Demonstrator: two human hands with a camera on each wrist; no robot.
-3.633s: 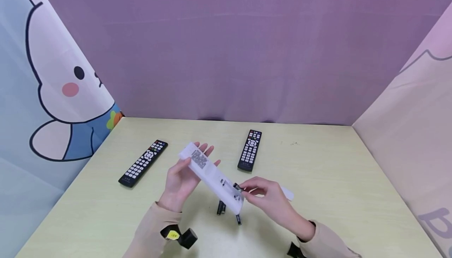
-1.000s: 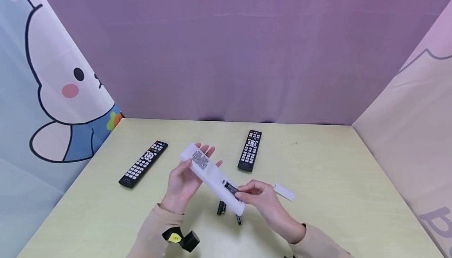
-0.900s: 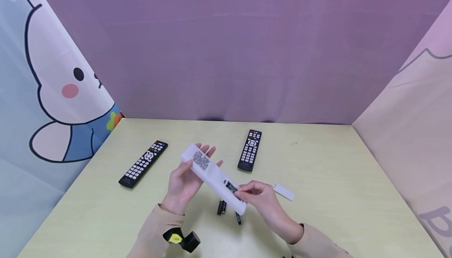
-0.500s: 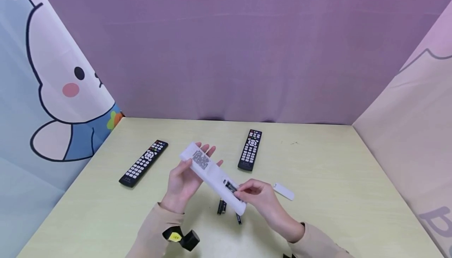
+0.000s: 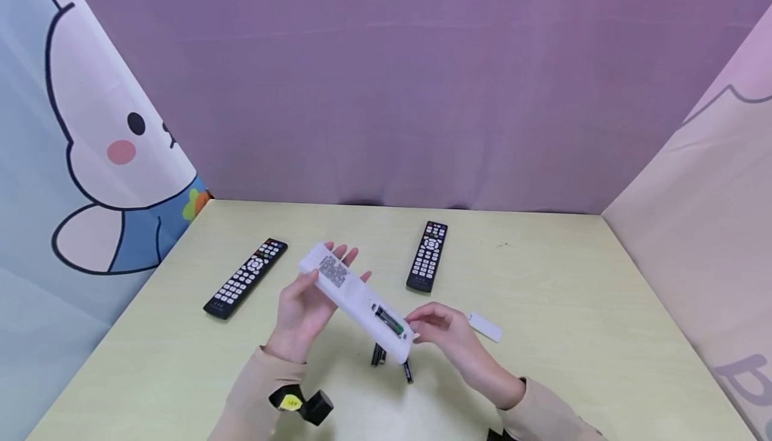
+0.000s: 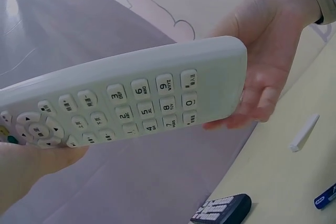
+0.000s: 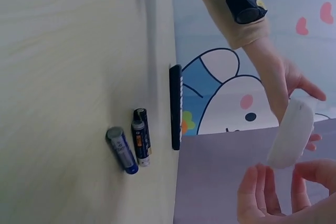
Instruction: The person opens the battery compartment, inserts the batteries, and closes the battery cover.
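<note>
Table (image 5: pixel 573 307) under everything. Left hand (image 5: pixel 304 317) grips white remote (image 5: pixel 352 293) at far end. Right hand (image 5: pixel 449 330) bends fingertips at its near end; pinch or light touch, can't tell. White remote bridges hands, keys down, long axis slanting from left hand nearer and rightward; open slot (image 5: pixel 388 321) closer to right hand, contents unclear. Black remotes: one (image 5: pixel 245 279) left of left hand, one (image 5: pixel 427 257) beyond right fingertips. Cover (image 5: pixel 485 328) just right of right hand. Three batteries (image 7: pixel 122 149) on table, between hands.
</note>
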